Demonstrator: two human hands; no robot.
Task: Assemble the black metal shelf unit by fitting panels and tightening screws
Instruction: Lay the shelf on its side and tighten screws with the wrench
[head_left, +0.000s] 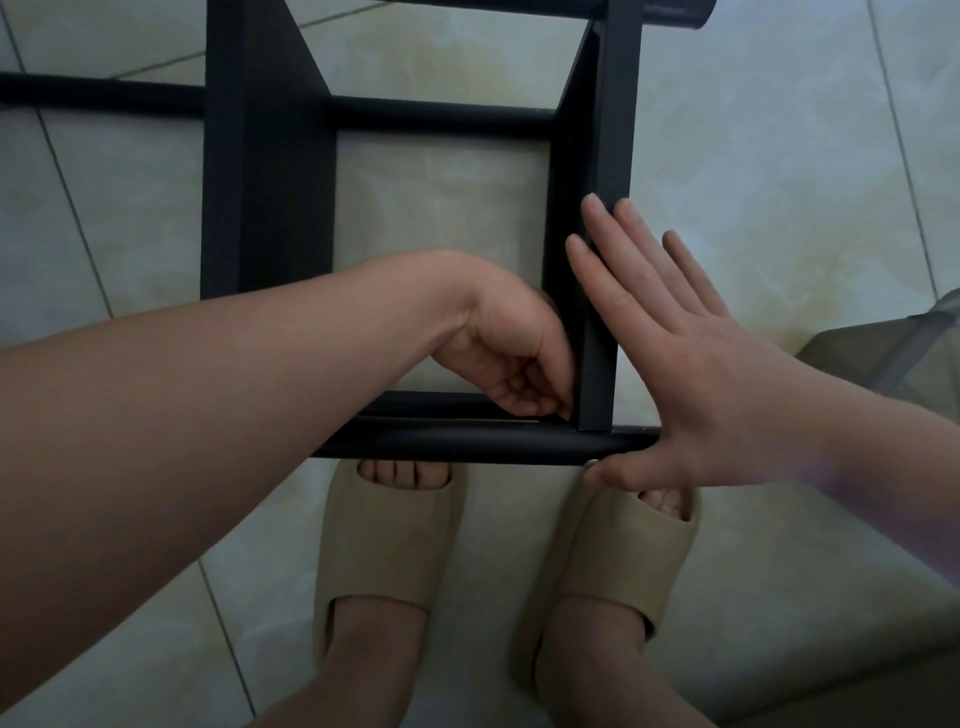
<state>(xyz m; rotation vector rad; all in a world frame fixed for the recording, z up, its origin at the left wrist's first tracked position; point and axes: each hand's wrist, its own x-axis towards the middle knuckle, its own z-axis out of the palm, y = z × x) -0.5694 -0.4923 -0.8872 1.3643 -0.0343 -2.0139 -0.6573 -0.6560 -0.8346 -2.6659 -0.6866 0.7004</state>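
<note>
- The black shelf unit (270, 208) stands on the tiled floor (779, 156), just beyond the feet.
- The right hand (691, 374), flat with straight fingers, braces the right panel (615, 130); best hold it square to the near bar (457, 444).
- The left hand (511, 358) curls its fingers into the inner corner; whether it holds a screw is hidden.

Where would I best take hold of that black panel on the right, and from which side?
Probably the panel at its near end by the front tube, from the outer, right side. It stands thin on edge, so a flat palm suits it, as the right hand presses now. The left hand fills the inner corner.
</note>
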